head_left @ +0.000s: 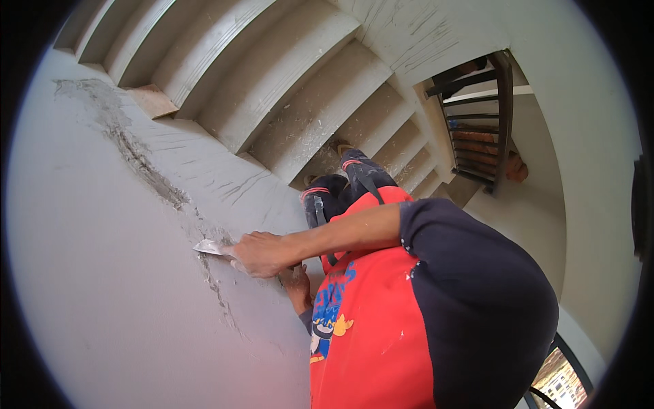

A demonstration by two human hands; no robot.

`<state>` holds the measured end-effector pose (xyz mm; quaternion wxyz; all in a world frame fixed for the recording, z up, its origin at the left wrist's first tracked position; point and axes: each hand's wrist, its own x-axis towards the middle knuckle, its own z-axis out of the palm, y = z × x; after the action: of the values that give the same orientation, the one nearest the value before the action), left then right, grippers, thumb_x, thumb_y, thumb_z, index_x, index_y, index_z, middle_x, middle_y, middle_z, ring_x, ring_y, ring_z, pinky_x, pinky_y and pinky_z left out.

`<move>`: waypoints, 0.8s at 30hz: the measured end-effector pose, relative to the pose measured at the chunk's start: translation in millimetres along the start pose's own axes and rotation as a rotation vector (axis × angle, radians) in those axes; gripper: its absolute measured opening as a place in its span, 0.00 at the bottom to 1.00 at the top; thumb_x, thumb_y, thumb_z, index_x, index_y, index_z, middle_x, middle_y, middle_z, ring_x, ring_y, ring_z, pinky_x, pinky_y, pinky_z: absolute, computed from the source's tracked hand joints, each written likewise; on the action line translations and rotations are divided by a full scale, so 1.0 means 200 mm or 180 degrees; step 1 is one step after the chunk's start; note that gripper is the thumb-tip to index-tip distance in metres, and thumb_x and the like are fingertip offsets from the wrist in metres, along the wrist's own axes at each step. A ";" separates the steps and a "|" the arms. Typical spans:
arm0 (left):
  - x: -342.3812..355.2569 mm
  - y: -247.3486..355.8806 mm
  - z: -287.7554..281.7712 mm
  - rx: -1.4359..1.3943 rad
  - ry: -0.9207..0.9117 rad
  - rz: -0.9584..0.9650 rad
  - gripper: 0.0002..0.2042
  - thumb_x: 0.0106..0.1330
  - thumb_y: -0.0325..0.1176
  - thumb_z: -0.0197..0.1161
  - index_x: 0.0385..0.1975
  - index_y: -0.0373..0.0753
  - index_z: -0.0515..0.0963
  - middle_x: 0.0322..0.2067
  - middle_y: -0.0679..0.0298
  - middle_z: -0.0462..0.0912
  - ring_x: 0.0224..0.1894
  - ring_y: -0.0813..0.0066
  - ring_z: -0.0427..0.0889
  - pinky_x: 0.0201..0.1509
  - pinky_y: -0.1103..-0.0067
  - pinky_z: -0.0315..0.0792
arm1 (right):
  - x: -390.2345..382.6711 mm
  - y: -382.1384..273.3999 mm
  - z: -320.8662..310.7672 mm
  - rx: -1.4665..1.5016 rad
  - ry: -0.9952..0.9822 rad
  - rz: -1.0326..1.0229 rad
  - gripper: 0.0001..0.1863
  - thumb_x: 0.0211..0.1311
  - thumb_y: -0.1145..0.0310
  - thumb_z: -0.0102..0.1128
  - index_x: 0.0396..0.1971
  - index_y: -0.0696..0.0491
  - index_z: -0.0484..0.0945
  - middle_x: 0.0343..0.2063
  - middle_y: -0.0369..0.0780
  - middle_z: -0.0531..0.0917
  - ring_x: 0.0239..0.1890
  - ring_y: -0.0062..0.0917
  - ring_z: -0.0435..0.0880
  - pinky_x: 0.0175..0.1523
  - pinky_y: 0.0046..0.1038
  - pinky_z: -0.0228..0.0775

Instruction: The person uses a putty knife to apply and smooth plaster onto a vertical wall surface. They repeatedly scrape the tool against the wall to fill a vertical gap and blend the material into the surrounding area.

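Note:
My right hand point(262, 253) is closed around a putty knife point(211, 247), its pointed metal blade lying against the pale wall point(122, 293). The blade meets a rough, broken crack point(150, 170) that runs down the plaster from the upper left and continues thinner below the knife. My left hand point(297, 286) is just under my right forearm, close to the wall. Its fingers look curled, partly covered by the right hand; what they hold, if anything, cannot be made out.
Concrete steps point(293, 88) spattered with white specks run beside the wall; my feet stand on them. A loose tile piece point(152, 101) lies at the wall's edge. A dark railing point(504, 123) stands at the upper right, with reddish bricks point(477, 146) beyond. A window point(562, 378) shows lower right.

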<state>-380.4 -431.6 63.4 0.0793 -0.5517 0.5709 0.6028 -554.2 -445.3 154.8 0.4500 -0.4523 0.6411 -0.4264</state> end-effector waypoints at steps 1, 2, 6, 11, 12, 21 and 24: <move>0.05 -0.09 -0.02 0.0148 0.0105 0.0164 0.31 0.64 0.48 0.59 0.62 0.37 0.62 0.54 0.57 0.71 0.52 0.63 0.75 0.50 0.70 0.71 | 0.04 0.01 -0.02 -0.0221 -0.0247 0.0005 0.22 0.45 0.75 0.54 0.44 0.66 0.72 0.23 0.54 0.81 0.31 0.46 0.84 0.34 0.42 0.75; -0.01 0.04 -0.02 0.0363 0.0164 0.0309 0.31 0.63 0.49 0.59 0.62 0.37 0.62 0.54 0.56 0.72 0.51 0.63 0.75 0.50 0.71 0.71 | 0.09 0.05 -0.03 -0.0401 -0.0439 0.0040 0.20 0.44 0.74 0.54 0.41 0.66 0.73 0.22 0.54 0.81 0.30 0.46 0.84 0.33 0.42 0.75; -0.05 0.05 0.04 -0.0132 0.0083 0.0147 0.26 0.67 0.44 0.57 0.61 0.38 0.64 0.48 0.62 0.76 0.47 0.74 0.76 0.46 0.79 0.70 | 0.21 0.19 -0.05 -0.0213 -0.0234 -0.0283 0.17 0.44 0.72 0.55 0.36 0.65 0.77 0.21 0.55 0.80 0.27 0.47 0.83 0.32 0.41 0.75; 0.00 0.17 0.05 0.0420 0.0394 0.0543 0.24 0.66 0.45 0.56 0.53 0.32 0.70 0.42 0.55 0.80 0.43 0.66 0.78 0.48 0.73 0.69 | 0.26 0.16 -0.06 -0.0238 -0.0371 0.0651 0.20 0.54 0.69 0.48 0.46 0.61 0.74 0.27 0.59 0.80 0.31 0.52 0.81 0.37 0.45 0.73; -0.01 0.17 0.06 0.0406 0.0477 0.0489 0.24 0.67 0.46 0.56 0.53 0.32 0.70 0.44 0.53 0.80 0.44 0.64 0.78 0.50 0.72 0.69 | 0.27 0.18 -0.09 -0.0394 -0.0428 0.0677 0.21 0.55 0.69 0.47 0.49 0.60 0.73 0.28 0.59 0.80 0.32 0.53 0.80 0.38 0.45 0.73; -0.04 0.22 0.09 0.0211 0.0310 0.0495 0.23 0.67 0.45 0.55 0.50 0.30 0.71 0.45 0.50 0.78 0.45 0.63 0.77 0.50 0.70 0.69 | 0.14 0.19 -0.08 -0.0125 -0.0334 0.0321 0.29 0.58 0.70 0.47 0.63 0.50 0.60 0.24 0.58 0.79 0.31 0.55 0.78 0.39 0.49 0.69; -0.03 0.20 0.07 0.0459 0.0278 0.0344 0.20 0.68 0.42 0.54 0.48 0.30 0.72 0.44 0.53 0.79 0.45 0.64 0.77 0.50 0.72 0.68 | 0.17 0.15 -0.06 -0.0178 -0.0420 0.0456 0.29 0.54 0.72 0.49 0.60 0.54 0.63 0.26 0.57 0.80 0.32 0.51 0.80 0.38 0.47 0.71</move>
<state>-415.1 -431.5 88.3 0.0613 -0.5386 0.6448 0.5389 -577.8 -469.9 121.8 0.5078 -0.4448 0.6524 -0.3444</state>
